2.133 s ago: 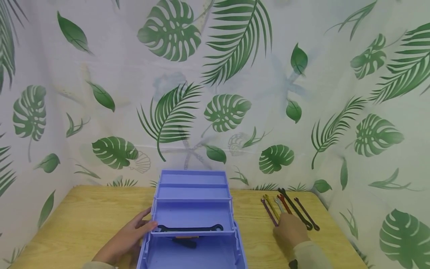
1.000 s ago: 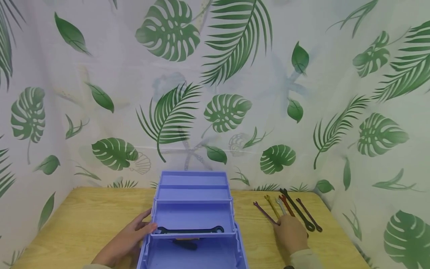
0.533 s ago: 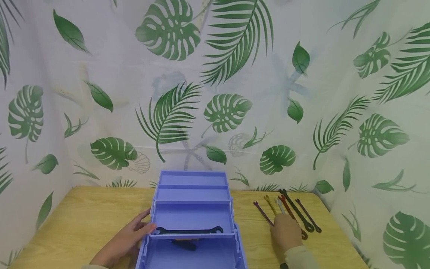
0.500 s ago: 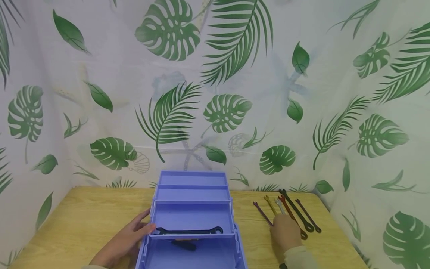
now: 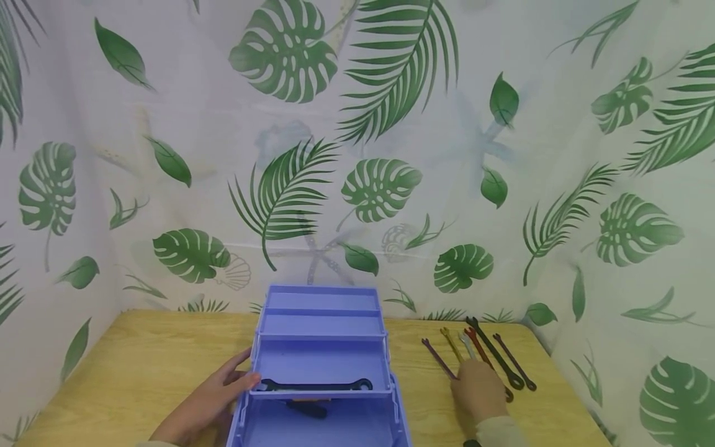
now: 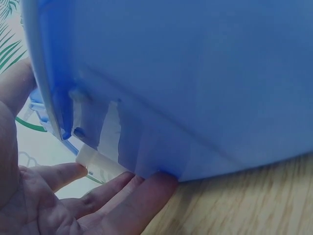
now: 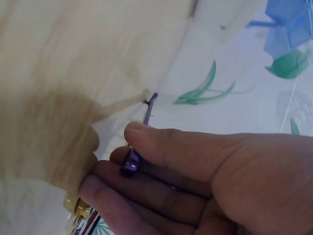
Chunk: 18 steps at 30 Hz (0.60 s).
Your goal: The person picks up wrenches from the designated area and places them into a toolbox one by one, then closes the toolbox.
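Observation:
On the left, my left hand (image 5: 215, 394) grips the side of the blue-purple toolbox (image 5: 318, 428), thumb at the front corner of its middle tray. Its fingers lie along the outer wall in the left wrist view. Across the table, my right hand (image 5: 480, 391) pinches a small purple wrench (image 7: 131, 164) between thumb and fingers. The wrench's jaw end points away to the left, close over the wood. Just right of it, partly covered by this hand, are a yellow wrench (image 5: 450, 343), a silver wrench (image 5: 467, 347) and a red wrench (image 5: 483, 350).
A large black wrench (image 5: 496, 355) and a dark purple wrench (image 5: 515, 362) lie toward the table's right edge. Another black wrench (image 5: 315, 386) lies in the middle tray. Below it, a dark-handled tool (image 5: 308, 409) is partly hidden. A leaf-patterned sheet (image 5: 391, 124) hangs behind the table.
The purple wrench's far end has swung left, away from the yellow wrench. My right hand has shifted slightly, uncovering the red wrench's near end. The left hand has stayed on the toolbox.

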### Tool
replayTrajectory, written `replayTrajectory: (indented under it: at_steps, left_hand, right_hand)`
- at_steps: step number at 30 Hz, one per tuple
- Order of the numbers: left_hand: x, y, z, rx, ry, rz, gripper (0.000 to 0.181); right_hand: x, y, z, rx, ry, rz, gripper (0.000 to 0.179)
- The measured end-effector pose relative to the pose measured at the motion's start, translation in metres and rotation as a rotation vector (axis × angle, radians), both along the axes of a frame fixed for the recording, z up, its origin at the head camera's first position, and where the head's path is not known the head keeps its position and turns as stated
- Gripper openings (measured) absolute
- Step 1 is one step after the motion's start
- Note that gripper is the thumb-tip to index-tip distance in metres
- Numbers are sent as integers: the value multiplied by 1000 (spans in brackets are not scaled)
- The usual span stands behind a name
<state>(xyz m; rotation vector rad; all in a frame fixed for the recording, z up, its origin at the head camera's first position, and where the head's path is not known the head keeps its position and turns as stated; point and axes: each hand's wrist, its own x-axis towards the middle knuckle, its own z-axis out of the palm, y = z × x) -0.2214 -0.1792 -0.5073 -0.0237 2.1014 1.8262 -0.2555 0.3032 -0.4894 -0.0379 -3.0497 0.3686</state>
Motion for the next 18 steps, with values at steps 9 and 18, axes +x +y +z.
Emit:
replayTrajectory:
  at_steps: [9, 18]
  left_hand:
    - [-1, -1, -1, 17, -2, -11, 84]
    - [1, -2, 0, 57, 18, -48, 84]
  right_hand:
    - [3, 2, 2, -53, 11, 19, 44]
    - [2, 7, 2, -130, -69, -26, 30]
